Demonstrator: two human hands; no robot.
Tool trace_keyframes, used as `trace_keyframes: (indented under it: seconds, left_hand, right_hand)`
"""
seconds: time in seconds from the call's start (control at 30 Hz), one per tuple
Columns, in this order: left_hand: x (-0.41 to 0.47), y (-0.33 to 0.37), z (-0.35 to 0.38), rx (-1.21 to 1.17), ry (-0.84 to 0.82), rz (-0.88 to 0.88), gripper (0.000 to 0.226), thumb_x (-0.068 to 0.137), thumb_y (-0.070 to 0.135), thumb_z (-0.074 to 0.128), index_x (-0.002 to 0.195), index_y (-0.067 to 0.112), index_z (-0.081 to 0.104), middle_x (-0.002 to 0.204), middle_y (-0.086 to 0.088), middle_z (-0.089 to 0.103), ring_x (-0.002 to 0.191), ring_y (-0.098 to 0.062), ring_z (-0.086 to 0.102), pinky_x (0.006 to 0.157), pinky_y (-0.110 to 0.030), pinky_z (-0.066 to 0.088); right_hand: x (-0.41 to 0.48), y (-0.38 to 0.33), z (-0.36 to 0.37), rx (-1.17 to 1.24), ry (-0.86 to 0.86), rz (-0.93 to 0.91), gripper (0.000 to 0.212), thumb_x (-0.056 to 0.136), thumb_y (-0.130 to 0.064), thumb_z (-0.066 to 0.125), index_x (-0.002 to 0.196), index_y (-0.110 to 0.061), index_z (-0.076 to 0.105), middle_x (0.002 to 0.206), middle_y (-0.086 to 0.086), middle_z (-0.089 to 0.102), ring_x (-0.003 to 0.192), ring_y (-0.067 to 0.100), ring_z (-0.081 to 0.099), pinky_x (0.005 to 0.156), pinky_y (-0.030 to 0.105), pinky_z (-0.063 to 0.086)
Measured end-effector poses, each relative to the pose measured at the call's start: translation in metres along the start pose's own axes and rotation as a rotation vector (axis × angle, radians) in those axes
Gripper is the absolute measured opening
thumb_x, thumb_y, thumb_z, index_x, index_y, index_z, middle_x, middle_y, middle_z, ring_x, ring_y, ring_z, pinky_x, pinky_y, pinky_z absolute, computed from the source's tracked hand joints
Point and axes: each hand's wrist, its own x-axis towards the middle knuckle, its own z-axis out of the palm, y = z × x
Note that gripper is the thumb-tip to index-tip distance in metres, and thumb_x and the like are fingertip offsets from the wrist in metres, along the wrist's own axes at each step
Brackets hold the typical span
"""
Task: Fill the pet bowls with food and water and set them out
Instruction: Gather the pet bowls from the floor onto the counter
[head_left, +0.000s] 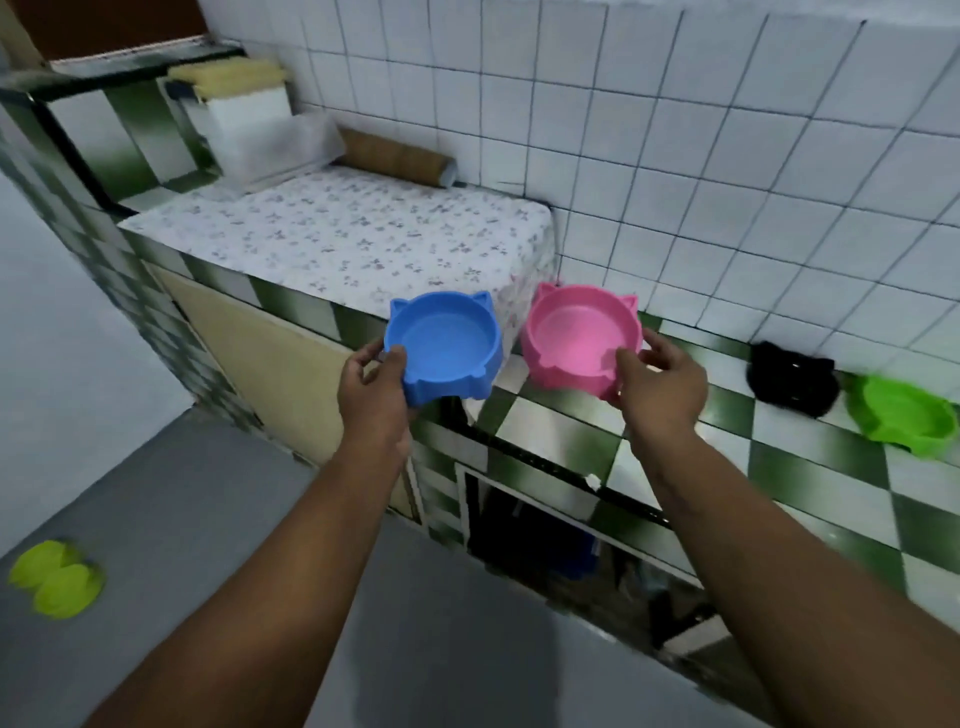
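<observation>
As I look down through the head camera, both of my arms reach forward, each hand carrying one bowl. My left hand (371, 387) grips the blue bowl (444, 345) by its near left edge, thumb over the rim and fingers curled underneath. My right hand (662, 382) holds the pink bowl (579, 340) the same way at its near right edge, thumb on the rim and fingertips under the base. Both bowls have small cat ears on their rims. They sit level in the air, side by side and just apart, in front of the edge of the green and white checkered counter (561, 431). Their insides look like smooth plastic, and I cannot tell whether either holds water.

Further right on that counter lie a black bowl (792, 379) and, just beside it, a green bowl (904, 415), both blurred. Behind the blue bowl a raised surface is covered with a floral cloth (353, 234). At the back of it a brown roll (395, 156) lies against the white tiled wall (675, 156), with a white box (249, 124) to its left. Down at the lower left, a yellow-green object (54, 579) rests on the grey floor (208, 519), well apart from everything else, and it is too blurred for me to name.
</observation>
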Motion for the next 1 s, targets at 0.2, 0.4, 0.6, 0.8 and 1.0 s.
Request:
trace_keyframes:
  seconds: [0.2, 0.4, 0.6, 0.8, 1.0]
  left_hand:
    - [-0.042, -0.068, 0.094, 0.023, -0.11, -0.102, 0.021, 0.099, 0.013, 0.063, 0.117, 0.02, 0.057, 0.106, 0.003, 0.065, 0.092, -0.018, 0.066, 0.064, -0.036, 0.06]
    - [-0.075, -0.147, 0.181, 0.098, -0.253, -0.247, 0.018, 0.098, 0.012, 0.063, 0.113, 0.02, 0.058, 0.118, -0.005, 0.066, 0.1, -0.023, 0.066, 0.068, -0.037, 0.057]
    - [-0.09, -0.216, 0.243, 0.254, -0.353, -0.329, 0.023, 0.096, 0.009, 0.065, 0.116, 0.018, 0.06, 0.109, -0.006, 0.067, 0.09, -0.021, 0.067, 0.072, -0.038, 0.058]
    - [-0.105, -0.281, 0.287, 0.427, -0.364, -0.351, 0.016, 0.091, 0.009, 0.066, 0.095, 0.024, 0.062, 0.108, -0.006, 0.068, 0.103, -0.028, 0.068, 0.095, -0.048, 0.057]
    - [-0.128, -0.327, 0.332, 0.559, -0.331, -0.299, 0.017, 0.091, 0.011, 0.065, 0.104, 0.021, 0.062, 0.101, -0.005, 0.067, 0.086, -0.02, 0.064, 0.066, -0.032, 0.055]
  right_hand:
    - [0.049, 0.027, -0.116, -0.043, 0.132, 0.012, 0.046, 0.076, -0.023, 0.071, 0.121, -0.026, 0.068, 0.101, -0.002, 0.069, 0.082, 0.027, 0.073, 0.059, 0.043, 0.062]
    - [0.091, 0.058, -0.229, -0.062, 0.344, 0.082, 0.043, 0.076, -0.021, 0.072, 0.119, -0.027, 0.069, 0.099, -0.008, 0.065, 0.079, 0.028, 0.073, 0.06, 0.046, 0.062]
    - [0.107, 0.093, -0.32, -0.148, 0.582, 0.171, 0.043, 0.07, -0.019, 0.07, 0.113, -0.026, 0.07, 0.094, -0.009, 0.071, 0.079, 0.028, 0.074, 0.066, 0.047, 0.062]
    - [0.143, 0.116, -0.384, -0.243, 0.619, 0.287, 0.047, 0.076, -0.013, 0.069, 0.121, -0.023, 0.066, 0.101, 0.001, 0.074, 0.078, 0.029, 0.074, 0.064, 0.047, 0.063]
    - [0.198, 0.128, -0.428, -0.36, 0.555, 0.335, 0.048, 0.079, -0.006, 0.069, 0.126, -0.02, 0.065, 0.108, 0.005, 0.073, 0.082, 0.031, 0.073, 0.062, 0.051, 0.062]
